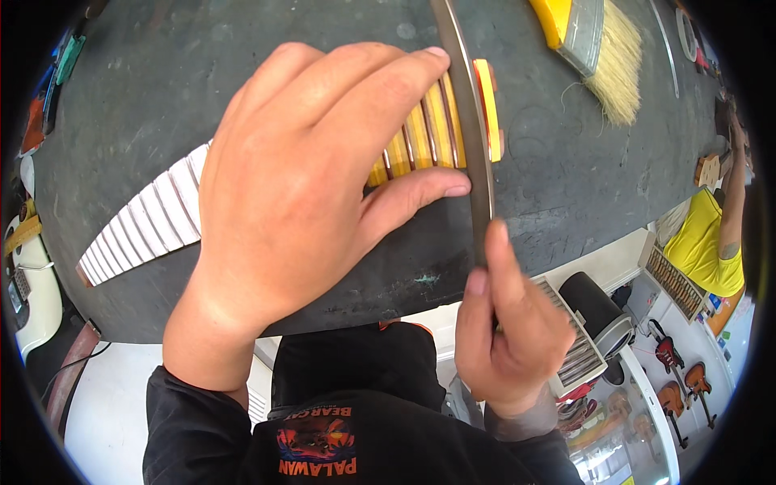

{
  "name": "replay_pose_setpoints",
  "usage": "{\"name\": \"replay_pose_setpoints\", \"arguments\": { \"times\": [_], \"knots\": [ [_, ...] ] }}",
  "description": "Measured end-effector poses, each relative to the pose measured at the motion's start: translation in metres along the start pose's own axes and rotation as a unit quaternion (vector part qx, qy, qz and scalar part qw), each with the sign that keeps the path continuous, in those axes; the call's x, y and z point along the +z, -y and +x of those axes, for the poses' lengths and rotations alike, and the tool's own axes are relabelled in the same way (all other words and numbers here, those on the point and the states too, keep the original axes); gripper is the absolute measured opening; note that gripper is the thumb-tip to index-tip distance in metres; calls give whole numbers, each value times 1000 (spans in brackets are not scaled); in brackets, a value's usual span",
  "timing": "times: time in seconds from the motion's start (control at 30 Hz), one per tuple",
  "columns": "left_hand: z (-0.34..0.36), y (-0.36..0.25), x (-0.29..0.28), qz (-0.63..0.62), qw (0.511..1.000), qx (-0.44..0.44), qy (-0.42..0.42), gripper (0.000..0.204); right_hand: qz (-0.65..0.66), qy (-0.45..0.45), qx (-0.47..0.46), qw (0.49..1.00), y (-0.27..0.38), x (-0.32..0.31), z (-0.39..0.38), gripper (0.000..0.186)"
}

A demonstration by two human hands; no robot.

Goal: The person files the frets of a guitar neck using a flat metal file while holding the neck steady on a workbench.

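Observation:
A guitar neck lies fret side up on the dark bench mat (558,186). Pale strips (153,212) cover the wood between the frets toward the left, and amber-yellow strips (419,133) show toward the right. Across the neck's middle lies my left hand (291,153), closed over it, thumb on the near side and fingertips on the far side. My right hand (517,339) pinches the near end of a long narrow metal file (481,178). The file crosses the neck's right end, close to my left thumb; its far end leaves the view. Just beyond it sits a yellow-and-red strip (490,113).
A bristle brush (610,69) with a yellow handle lies at the far right of the bench. Past the right edge are a person in a yellow shirt (707,250), trays of tools (671,279) and several guitars (671,400). A cream-coloured object (36,299) stands at the left.

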State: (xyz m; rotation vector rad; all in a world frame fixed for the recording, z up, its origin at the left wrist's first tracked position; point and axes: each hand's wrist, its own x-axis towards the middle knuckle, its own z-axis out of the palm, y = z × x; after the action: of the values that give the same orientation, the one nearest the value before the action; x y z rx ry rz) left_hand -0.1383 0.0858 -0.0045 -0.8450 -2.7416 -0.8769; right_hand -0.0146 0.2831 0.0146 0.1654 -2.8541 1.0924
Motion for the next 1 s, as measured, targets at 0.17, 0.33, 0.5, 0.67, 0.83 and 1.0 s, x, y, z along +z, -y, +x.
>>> {"name": "replay_pose_setpoints", "arguments": {
  "times": [0.17, 0.33, 0.5, 0.67, 0.83, 1.0],
  "knots": [
    [-1, 0, 0, -3, 1000, 2, 2, 69, -15, 32, 4, 999, 12, -14, -60, 59],
    [-1, 2, 1, -2, 1000, 9, 1, 70, -26, 25, 16, 999, 20, -10, -50, 58],
    [-1, 3, 1, -9, 1000, 6, -7, 70, -33, 13, -7, 999, 4, 4, 15, 59],
    [-1, 1, 0, -14, 1000, -1, -2, 70, -32, 3, -5, 999, 4, 6, -5, 59],
    [0, 2, -2, -16, 1000, 2, 11, 70, -23, 30, -1, 999, 14, -11, -63, 58],
    [1, 3, 0, -17, 1000, 11, 0, 72, -28, 40, 13, 999, 18, -12, -33, 57]
  ]
}}
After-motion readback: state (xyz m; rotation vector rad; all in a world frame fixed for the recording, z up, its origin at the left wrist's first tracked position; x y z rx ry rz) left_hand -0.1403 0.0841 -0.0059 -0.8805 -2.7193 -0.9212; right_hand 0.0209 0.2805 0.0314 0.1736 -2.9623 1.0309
